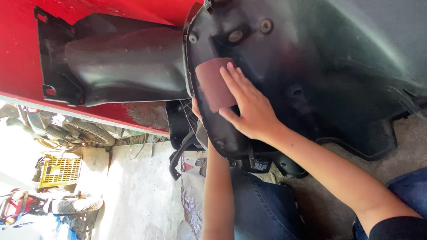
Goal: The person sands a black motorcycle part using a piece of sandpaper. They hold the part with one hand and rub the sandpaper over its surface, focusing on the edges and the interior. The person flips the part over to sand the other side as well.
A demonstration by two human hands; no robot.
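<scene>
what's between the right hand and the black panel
A reddish-brown sheet of sandpaper lies between the right hand and the black plastic panel, pressed flat under the fingers, as the head view shows.

Sandpaper sheet (215,84) lying on fender panel (311,66), right hand (249,109) pressing flat on it; left hand (196,110) sitting behind panel's left edge; second panel (115,62) lying left; crate (60,170) below-left.

The concrete floor (138,186) bears a yellow crate (60,170) and tyres (73,205).
</scene>
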